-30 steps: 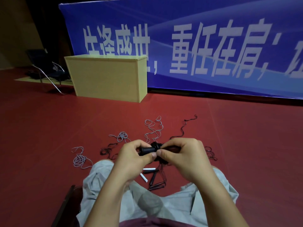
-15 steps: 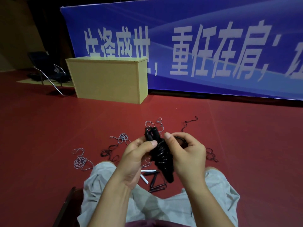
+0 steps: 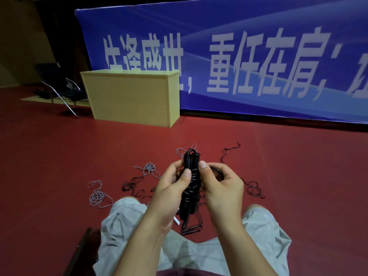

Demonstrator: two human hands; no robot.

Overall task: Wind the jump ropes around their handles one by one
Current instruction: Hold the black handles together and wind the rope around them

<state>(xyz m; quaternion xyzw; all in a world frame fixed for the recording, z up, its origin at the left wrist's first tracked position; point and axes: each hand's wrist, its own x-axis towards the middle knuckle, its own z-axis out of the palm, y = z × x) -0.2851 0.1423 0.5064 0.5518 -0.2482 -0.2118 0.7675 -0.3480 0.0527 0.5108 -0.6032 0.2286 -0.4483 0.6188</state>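
Observation:
A black jump rope (image 3: 191, 182) stands nearly upright in front of me, its cord coiled around the paired black handles. My left hand (image 3: 171, 188) grips the bundle from the left, thumb pressed on the coils. My right hand (image 3: 220, 188) holds it from the right, with a loose loop of black cord (image 3: 217, 170) curving over its fingers. On the red floor lie unwound ropes: a grey one (image 3: 97, 196) at the left, another grey one (image 3: 149, 168), and black cords (image 3: 254, 189) at the right. More handles (image 3: 191, 229) lie between my knees.
A wooden box-like desk (image 3: 131, 96) stands at the back left, with a dark folding chair (image 3: 57, 84) beside it. A blue banner (image 3: 258, 56) covers the back wall. I sit on a dark stool (image 3: 79, 251), knees in grey trousers.
The wound bundle has turned from lying crosswise between my hands to standing nearly upright, and a cord loop now rides over my right fingers.

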